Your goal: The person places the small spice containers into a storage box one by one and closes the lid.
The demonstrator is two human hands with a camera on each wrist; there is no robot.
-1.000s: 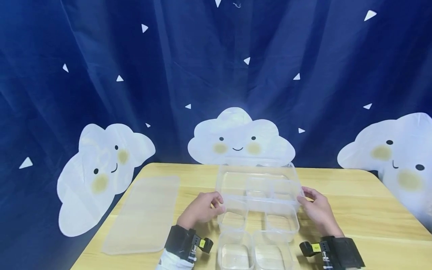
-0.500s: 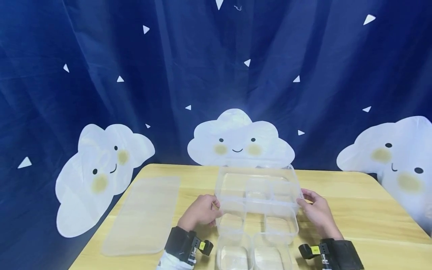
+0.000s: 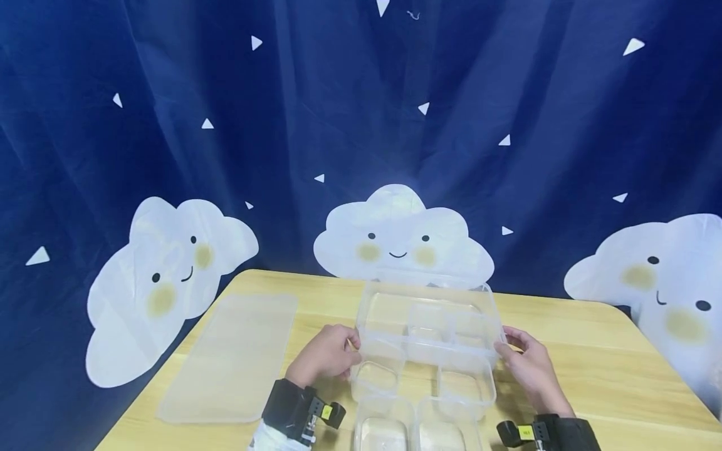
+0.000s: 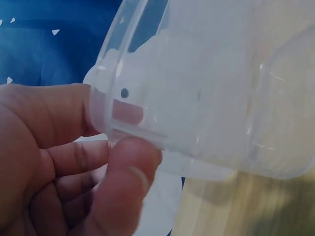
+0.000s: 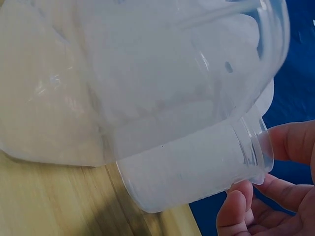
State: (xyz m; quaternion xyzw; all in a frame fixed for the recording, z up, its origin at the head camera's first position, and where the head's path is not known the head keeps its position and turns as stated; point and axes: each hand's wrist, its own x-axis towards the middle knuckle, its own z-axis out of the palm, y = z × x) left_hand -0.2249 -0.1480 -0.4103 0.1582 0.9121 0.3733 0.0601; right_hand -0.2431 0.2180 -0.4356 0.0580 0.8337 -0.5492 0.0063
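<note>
A large clear plastic box [image 3: 385,311] stands at the middle of the table, with two small clear boxes [image 3: 427,326] visible in its right part. My left hand [image 3: 329,352] is at its front left corner; in the left wrist view, thumb and index finger pinch a clear rim [image 4: 117,73]. On the other side, my right hand [image 3: 530,363] grips the large box's right rim [image 5: 253,142], thumb and fingers on either side of it. More small clear boxes [image 3: 376,376] stand in front, overlapping the large box's front wall in the head view.
A flat frosted plastic lid [image 3: 231,357] lies on the left of the wooden table [image 3: 598,363]. Two small clear boxes [image 3: 385,432] are nearest the person. Behind the table hangs a dark blue curtain [image 3: 361,125] with white clouds. A black camera strap [image 3: 287,407] circles each wrist.
The head view has tilted slightly. Both hands keep their hold at the box's sides, and the boxes appear slightly lower and further left in view.
</note>
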